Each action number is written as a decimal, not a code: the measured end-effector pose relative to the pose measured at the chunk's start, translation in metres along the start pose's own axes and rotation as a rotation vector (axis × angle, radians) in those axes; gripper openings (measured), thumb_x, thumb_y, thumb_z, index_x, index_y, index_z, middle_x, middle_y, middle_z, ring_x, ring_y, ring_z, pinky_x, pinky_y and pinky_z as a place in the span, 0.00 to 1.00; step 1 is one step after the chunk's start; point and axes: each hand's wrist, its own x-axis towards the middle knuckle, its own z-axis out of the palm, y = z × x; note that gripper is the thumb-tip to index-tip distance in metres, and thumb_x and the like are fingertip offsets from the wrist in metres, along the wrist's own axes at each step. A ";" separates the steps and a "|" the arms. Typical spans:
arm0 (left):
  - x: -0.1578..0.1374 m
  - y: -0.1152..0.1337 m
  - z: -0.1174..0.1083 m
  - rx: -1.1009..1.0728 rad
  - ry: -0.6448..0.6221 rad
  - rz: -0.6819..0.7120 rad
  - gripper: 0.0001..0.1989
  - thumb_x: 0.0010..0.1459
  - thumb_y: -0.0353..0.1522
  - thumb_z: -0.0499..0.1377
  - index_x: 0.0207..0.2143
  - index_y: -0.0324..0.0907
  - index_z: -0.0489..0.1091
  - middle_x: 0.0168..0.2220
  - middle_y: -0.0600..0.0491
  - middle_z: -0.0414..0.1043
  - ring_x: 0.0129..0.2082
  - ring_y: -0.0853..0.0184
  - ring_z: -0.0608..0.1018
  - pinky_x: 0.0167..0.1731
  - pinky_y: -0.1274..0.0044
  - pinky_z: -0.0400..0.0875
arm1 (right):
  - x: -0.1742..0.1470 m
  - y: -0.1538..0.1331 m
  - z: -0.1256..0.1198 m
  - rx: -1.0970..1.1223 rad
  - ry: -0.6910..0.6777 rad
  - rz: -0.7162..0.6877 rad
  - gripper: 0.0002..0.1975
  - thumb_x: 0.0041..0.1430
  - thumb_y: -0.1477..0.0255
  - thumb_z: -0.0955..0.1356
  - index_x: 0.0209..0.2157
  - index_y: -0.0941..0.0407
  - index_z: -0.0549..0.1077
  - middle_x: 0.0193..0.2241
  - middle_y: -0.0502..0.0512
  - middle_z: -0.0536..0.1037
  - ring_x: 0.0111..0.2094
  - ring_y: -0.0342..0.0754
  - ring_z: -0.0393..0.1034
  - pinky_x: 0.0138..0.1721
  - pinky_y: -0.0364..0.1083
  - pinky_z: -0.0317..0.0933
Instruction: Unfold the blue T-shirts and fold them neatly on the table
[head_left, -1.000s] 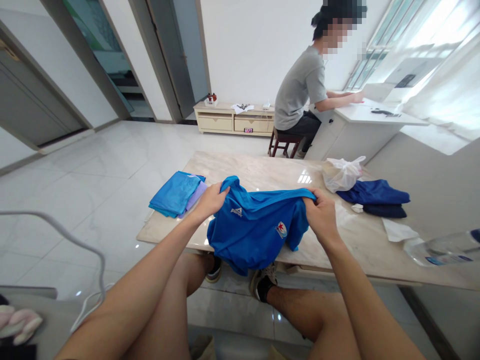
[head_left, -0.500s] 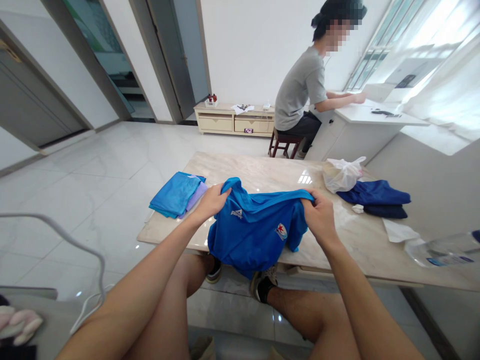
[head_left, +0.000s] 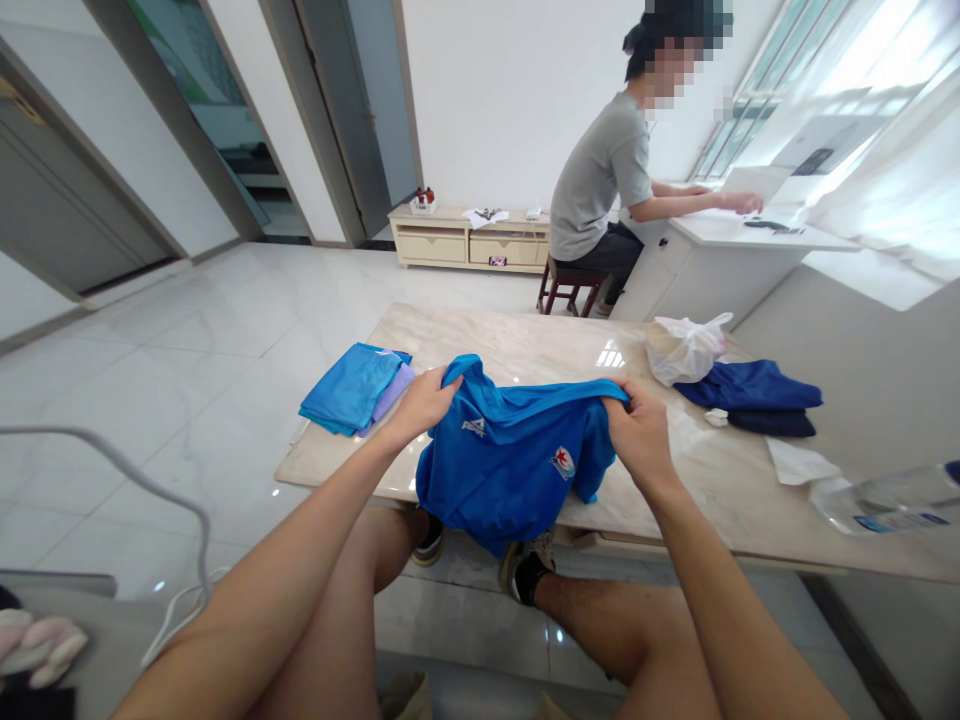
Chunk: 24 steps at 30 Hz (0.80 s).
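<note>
A blue sports shirt [head_left: 502, 470] with a white logo and a round red-and-white badge hangs between my two hands, its lower part draping over the near edge of the marble-topped table [head_left: 525, 345]. My left hand [head_left: 429, 405] is closed on the cloth at the upper left. At the upper right, my right hand [head_left: 641, 430] pinches the same edge, thumb and fingers pressed together. Left of the shirt lies a folded stack of blue cloth [head_left: 352, 385], with a lilac piece [head_left: 394, 392] showing beside it.
On the table's right are a white plastic bag [head_left: 686, 348], folded navy clothes [head_left: 757, 390], white paper [head_left: 801, 462] and a clear bottle [head_left: 892, 505]. Beyond, a person in grey [head_left: 600, 180] sits on a stool at a white desk [head_left: 739, 228]. A low cabinet [head_left: 431, 245] stands by the wall.
The seated person's hand has moved to the right over the desk. My hands and the shirt are practically still.
</note>
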 end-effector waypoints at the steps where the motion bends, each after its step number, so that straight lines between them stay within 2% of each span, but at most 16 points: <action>1: 0.000 -0.001 0.000 -0.007 0.003 0.001 0.20 0.69 0.44 0.57 0.48 0.40 0.83 0.48 0.42 0.88 0.51 0.47 0.87 0.56 0.65 0.78 | 0.000 0.000 0.000 0.004 -0.003 0.003 0.17 0.59 0.59 0.69 0.39 0.55 0.85 0.31 0.55 0.83 0.33 0.53 0.75 0.41 0.51 0.71; 24: 0.003 -0.005 0.000 0.038 -0.014 0.000 0.20 0.71 0.42 0.57 0.50 0.40 0.84 0.49 0.42 0.87 0.51 0.47 0.86 0.54 0.65 0.77 | 0.001 0.006 0.000 -0.004 -0.004 0.010 0.18 0.60 0.58 0.69 0.40 0.56 0.85 0.30 0.55 0.82 0.32 0.53 0.74 0.40 0.51 0.70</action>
